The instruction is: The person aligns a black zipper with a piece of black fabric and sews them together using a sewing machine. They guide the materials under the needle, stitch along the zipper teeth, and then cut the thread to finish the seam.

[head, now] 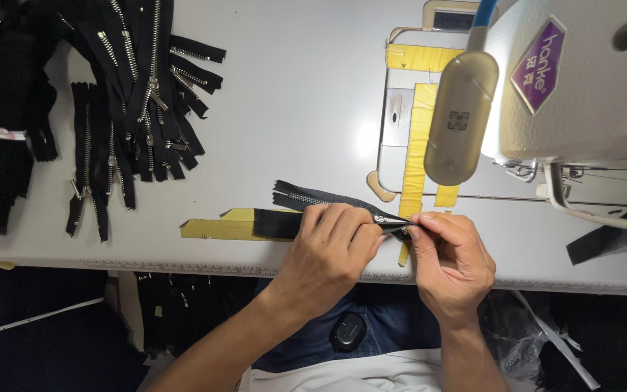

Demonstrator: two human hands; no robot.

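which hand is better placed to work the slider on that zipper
Probably the right hand: its fingertips pinch the black zipper at its metal end, while the left hand lies flat over the tape.

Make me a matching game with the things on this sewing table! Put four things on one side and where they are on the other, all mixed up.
Things:
1. black zipper with metal teeth
2. pile of loose black zippers
3. strips of yellow tape
4. white sewing machine body

Places:
A. far left of the white table
B. top right corner
C. stuck flat on the table by the needle plate
D. between the left hand and right hand, at the near edge

Pairs: 1-D, 2-A, 3-C, 4-B
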